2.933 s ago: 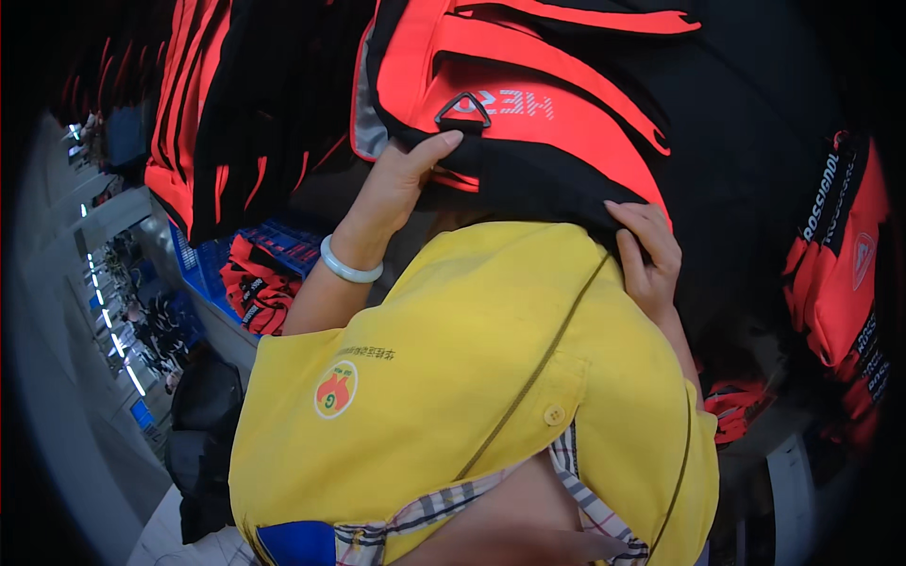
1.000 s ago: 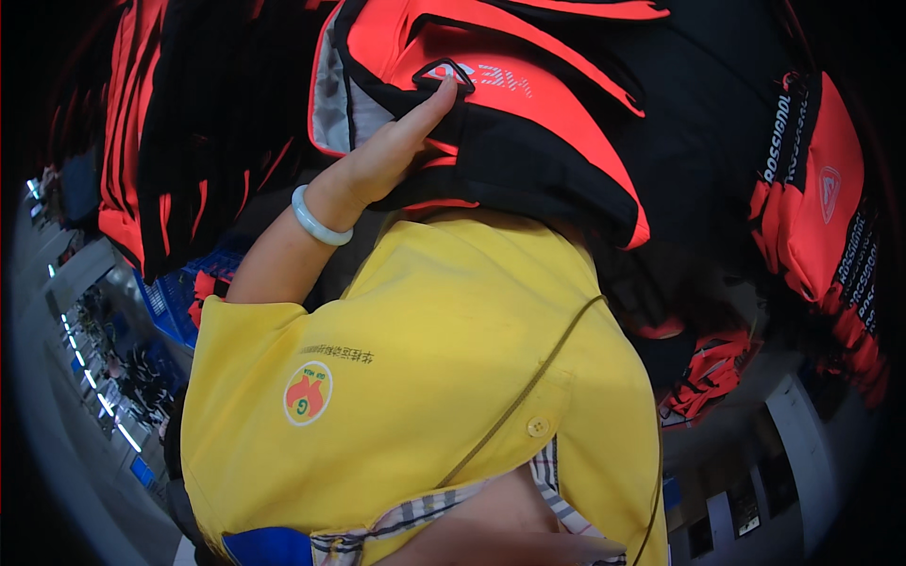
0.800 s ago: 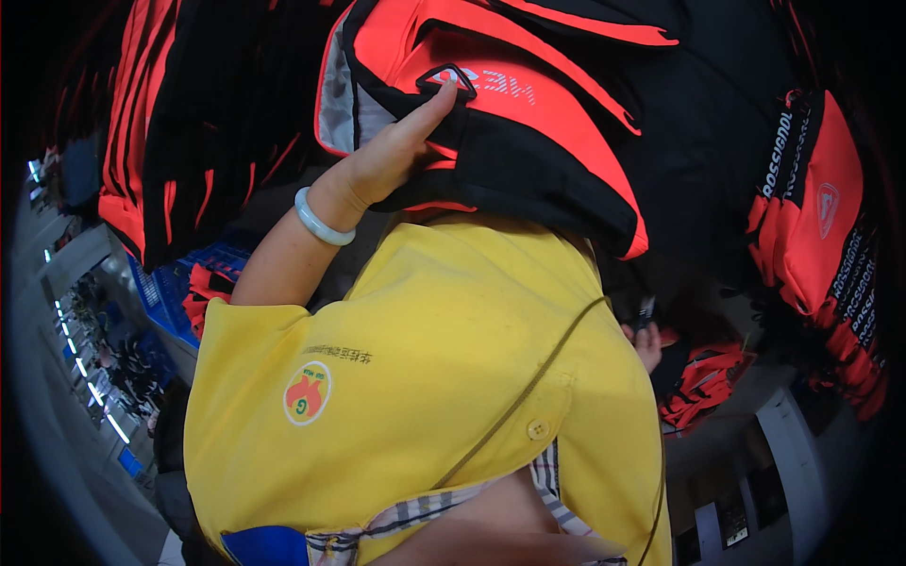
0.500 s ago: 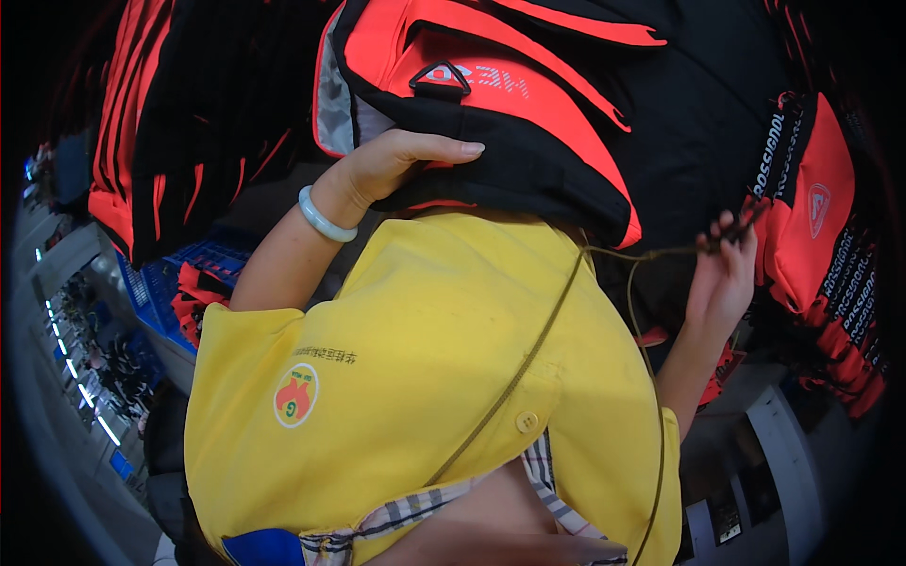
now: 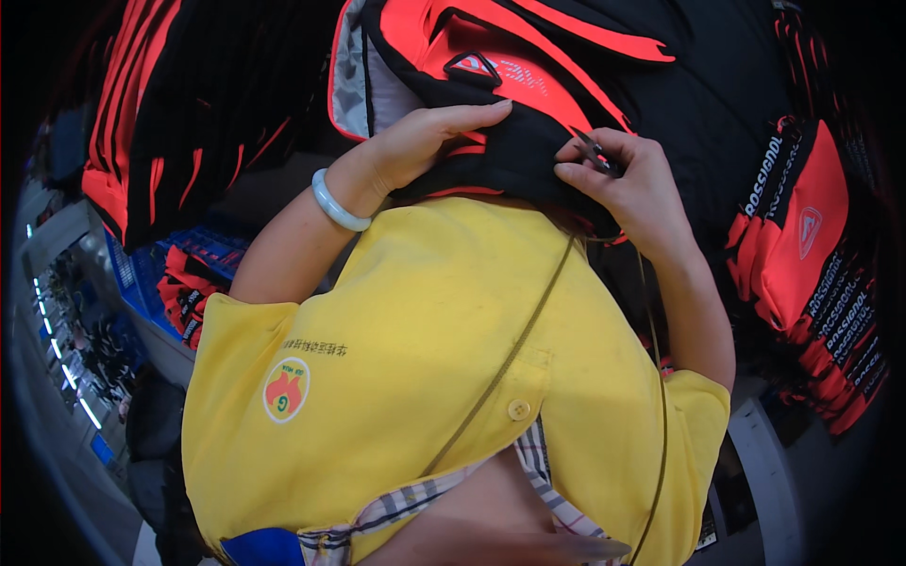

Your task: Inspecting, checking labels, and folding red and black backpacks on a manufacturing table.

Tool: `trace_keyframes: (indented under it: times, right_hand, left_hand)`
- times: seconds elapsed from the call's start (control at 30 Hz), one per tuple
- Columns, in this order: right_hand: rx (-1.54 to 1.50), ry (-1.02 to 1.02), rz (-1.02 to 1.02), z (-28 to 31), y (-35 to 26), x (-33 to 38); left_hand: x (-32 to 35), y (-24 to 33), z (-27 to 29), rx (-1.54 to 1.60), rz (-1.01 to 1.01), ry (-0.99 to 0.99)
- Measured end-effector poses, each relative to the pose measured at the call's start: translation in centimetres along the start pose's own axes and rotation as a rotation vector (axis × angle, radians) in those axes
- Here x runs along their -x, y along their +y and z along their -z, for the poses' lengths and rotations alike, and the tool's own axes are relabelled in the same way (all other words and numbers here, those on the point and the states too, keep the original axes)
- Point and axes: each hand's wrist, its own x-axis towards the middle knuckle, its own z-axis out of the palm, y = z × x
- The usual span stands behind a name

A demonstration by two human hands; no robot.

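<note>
Busy room, strip lights [image 5: 68,373] off to the left, a red-and-black stack [image 5: 132,123] on that side with a blue crate [image 5: 137,288] just below, red pouches [image 5: 802,226] over right. The bag [image 5: 514,75] sits right by the yellow shirt [image 5: 406,321]. Left hand [image 5: 415,146] has its near edge, thumb on top, fingers out of sight. Right hand [image 5: 630,174] is pinching small dark snips [image 5: 598,156] at the bag; can't tell if the blades touch it. Looks like the steady-and-line-up step to me. Next move calls for a taut edge and careful tips, I'd say.
</note>
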Motion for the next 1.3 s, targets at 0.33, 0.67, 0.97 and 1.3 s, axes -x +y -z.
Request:
trace_keyframes:
  times: [0.33, 0.67, 0.97, 1.3]
  right_hand:
    - [-0.123, -0.3, 0.147, 2.9, 1.1, -1.9]
    - [0.128, -0.311, 0.144, 5.5, 1.5, -3.3]
    - [0.382, -0.438, 0.43, 3.7, 0.8, -5.9]
    - [0.459, -0.517, 0.567, 3.3, 0.7, -7.9]
  left_hand:
    - [-0.9, -0.6, 0.7, 0.085, 0.015, -0.027]
    - [-0.7, -1.9, 4.4, 0.222, 0.017, -0.222]
    - [-0.8, -1.4, 4.7, 0.179, -0.008, -0.271]
    - [-1.0, -1.6, 5.1, 0.159, -0.037, -0.219]
